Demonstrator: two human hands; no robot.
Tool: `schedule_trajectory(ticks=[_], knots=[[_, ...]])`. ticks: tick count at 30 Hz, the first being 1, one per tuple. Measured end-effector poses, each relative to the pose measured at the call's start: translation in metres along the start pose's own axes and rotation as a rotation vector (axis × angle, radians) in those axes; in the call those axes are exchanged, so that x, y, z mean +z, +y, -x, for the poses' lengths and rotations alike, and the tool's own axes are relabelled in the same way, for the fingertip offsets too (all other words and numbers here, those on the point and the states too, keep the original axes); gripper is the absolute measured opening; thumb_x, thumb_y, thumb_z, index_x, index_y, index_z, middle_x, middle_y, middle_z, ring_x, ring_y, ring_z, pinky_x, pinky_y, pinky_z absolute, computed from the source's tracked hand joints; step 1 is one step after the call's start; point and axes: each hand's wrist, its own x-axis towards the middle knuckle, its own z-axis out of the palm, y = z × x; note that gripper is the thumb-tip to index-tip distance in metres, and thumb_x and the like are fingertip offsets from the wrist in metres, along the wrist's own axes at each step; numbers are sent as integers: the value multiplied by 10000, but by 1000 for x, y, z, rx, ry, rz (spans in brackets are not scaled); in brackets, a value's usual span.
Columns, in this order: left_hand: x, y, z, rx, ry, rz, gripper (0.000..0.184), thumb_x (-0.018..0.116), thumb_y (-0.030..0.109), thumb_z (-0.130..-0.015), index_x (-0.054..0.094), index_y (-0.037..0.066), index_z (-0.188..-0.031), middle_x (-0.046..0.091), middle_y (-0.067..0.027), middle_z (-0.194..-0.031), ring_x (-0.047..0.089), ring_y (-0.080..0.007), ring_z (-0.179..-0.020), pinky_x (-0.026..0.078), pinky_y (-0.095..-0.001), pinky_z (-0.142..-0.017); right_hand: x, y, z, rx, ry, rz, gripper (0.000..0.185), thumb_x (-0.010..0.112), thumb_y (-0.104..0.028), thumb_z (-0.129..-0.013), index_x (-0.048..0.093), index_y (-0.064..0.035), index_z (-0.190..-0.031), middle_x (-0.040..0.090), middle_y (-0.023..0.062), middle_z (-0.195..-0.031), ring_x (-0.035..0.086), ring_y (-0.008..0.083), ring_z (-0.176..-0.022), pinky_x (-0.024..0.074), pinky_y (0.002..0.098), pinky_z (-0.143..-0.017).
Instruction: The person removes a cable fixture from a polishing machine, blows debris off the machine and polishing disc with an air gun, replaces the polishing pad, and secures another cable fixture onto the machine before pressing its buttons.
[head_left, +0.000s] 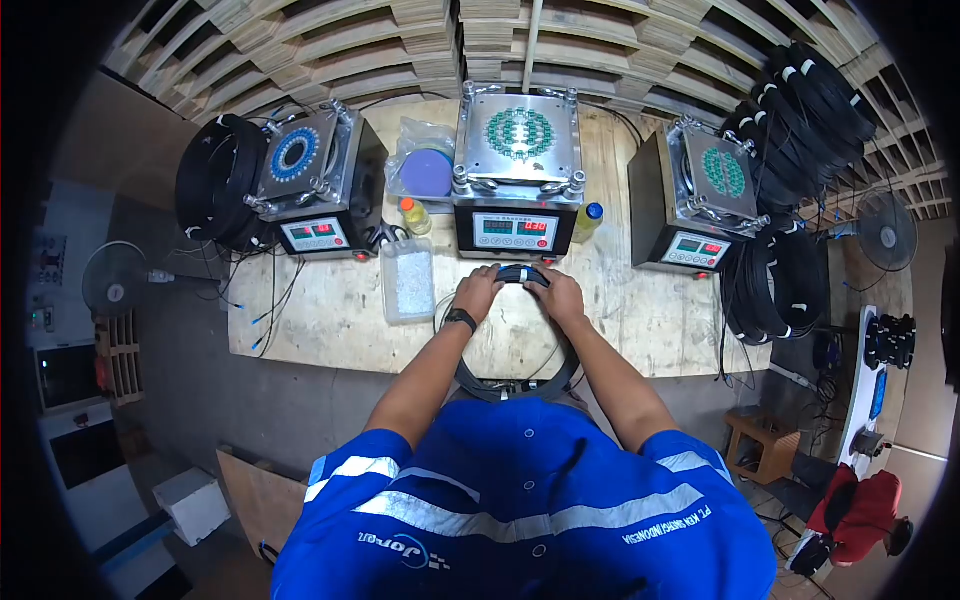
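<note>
A coil of black cable point(518, 274) stands at the front of the wooden bench, its lower part hanging close to my body. My left hand point(477, 293) is closed round the top of the coil on one side, and my right hand point(558, 296) grips it on the other. Blue-tipped ends show in the bundle between my hands. Just behind sits the middle polishing machine point(520, 190), its metal plate holding rings of green-topped pieces and its red display lit. My fingertips are partly hidden by the cable.
Similar machines stand at left point(315, 190) and right point(697, 200), near more black cable coils point(785, 280). A clear tray point(408, 290), an orange-capped bottle point(414, 215), scissors point(386, 234) and a bagged purple disc point(427, 173) lie left of the middle machine. A blue-capped bottle point(590, 220) stands right.
</note>
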Motion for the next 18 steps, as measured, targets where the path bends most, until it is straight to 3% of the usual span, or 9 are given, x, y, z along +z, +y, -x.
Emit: schedule_trajectory(ticks=[5,7,9,11,16,18], knots=[[2,2,-5,-25,14,-12,404,640,247,-894,593,51,-1243,653,-142,-1091,607,-314,-1039,487,-436,-887,5,2,-2,-32,67,-5,463,758,-374,-800,690,-139,-1193,708,158,-1055,691,344,-894,551,407,-789],[-4,8,-9,-54,22,-2,404,640,252,-894,594,49,-1240,651,-145,-1093,606,-314,-1044,486,-440,-887,4,-2,-5,7,40,-37,437,734,-354,-818,681,-136,-1192,695,137,-1109,672,347,-944,539,417,-826],[-10,11,-15,-149,-63,61,427,675,231,-869,601,4,-1223,650,-181,-1129,598,-355,-1071,483,-438,-918,2,-5,-7,21,19,-12,440,731,-355,-821,675,-128,-1193,694,140,-1113,672,346,-948,540,419,-824],[14,-8,-19,-101,-18,14,456,657,309,-868,597,48,-1237,642,-154,-1142,607,-322,-1065,480,-465,-904,3,-4,-9,38,-3,17,443,728,-356,-824,670,-121,-1194,692,143,-1117,671,345,-951,541,422,-823],[19,-13,-25,-240,-65,66,481,594,457,-873,663,120,-1208,559,-119,-1322,402,-370,-1290,292,-525,-1064,8,-2,-8,53,18,-14,447,724,-339,-832,657,-95,-1200,685,173,-1119,666,352,-970,537,425,-832],[24,-17,-28,-274,-37,90,439,595,461,-873,693,147,-1164,581,-95,-1298,428,-359,-1264,304,-510,-1056,9,-2,-8,11,49,-19,439,719,-317,-839,646,-86,-1205,680,185,-1112,659,359,-979,532,431,-840]])
